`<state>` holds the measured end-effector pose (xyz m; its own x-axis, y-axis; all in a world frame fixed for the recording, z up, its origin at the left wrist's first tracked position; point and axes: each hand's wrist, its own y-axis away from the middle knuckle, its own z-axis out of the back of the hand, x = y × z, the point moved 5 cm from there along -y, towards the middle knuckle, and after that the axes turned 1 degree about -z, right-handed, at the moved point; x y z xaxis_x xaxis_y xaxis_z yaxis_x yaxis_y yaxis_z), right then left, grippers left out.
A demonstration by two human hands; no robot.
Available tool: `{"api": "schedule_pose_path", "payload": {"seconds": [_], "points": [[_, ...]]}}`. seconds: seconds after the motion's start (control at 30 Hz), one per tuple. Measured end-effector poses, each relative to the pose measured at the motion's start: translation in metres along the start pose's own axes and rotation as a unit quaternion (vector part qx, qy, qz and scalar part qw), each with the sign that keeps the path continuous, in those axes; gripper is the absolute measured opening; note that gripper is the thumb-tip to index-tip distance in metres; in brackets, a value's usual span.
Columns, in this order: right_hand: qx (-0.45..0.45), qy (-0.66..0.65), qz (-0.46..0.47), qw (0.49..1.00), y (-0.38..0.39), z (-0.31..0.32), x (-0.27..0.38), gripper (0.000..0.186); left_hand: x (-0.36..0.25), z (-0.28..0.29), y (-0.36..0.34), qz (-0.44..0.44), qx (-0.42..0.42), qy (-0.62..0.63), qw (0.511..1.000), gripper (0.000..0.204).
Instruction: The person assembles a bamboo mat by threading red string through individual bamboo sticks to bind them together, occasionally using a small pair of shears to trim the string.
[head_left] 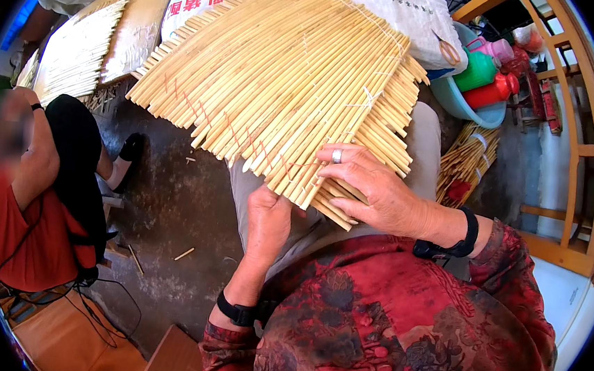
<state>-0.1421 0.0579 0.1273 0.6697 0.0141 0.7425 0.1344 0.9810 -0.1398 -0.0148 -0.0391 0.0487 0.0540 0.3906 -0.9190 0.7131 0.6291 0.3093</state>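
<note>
A fan-shaped mat of pale straw-coloured sticks (271,72), stitched with white and red thread, lies over the sack-covered table edge and my lap, with a second layer of sticks (392,130) beneath it. My left hand (266,228) is closed at the mat's near edge, its fingers partly hidden underneath. My right hand (373,198), with a silver ring, has its bent fingers gripping the near right corner, by a red thread and the lower layer. Scissors (448,51) lie on the white sack (432,22) behind.
Another person (46,187) sits at left near a board (134,33) with another stick mat (70,59). At right are a blue tub (491,111) holding coloured containers, a stick bundle (462,170) and wooden frame (585,152). Cables (98,313) hang at lower left.
</note>
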Motion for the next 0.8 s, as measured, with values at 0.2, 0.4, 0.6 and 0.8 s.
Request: {"api": "schedule_pose_path", "payload": {"seconds": [0.2,0.4,0.6,0.8], "points": [[0.006,-0.003,0.004,1.000,-0.003,0.001,-0.003,0.037,0.000,0.000,0.000,0.013,0.008,-0.028,0.999,0.020],[0.010,0.023,0.014,1.000,-0.006,0.003,-0.003,0.031,0.007,0.008,0.005,0.041,0.029,-0.093,0.994,0.021],[-0.046,0.085,0.028,0.995,-0.016,0.008,-0.003,0.026,0.002,0.021,0.017,0.033,0.012,0.083,0.996,0.032],[0.004,0.196,0.076,0.978,-0.047,0.000,0.003,0.015,-0.011,0.030,0.020,0.023,-0.006,0.181,0.983,0.036]]}}
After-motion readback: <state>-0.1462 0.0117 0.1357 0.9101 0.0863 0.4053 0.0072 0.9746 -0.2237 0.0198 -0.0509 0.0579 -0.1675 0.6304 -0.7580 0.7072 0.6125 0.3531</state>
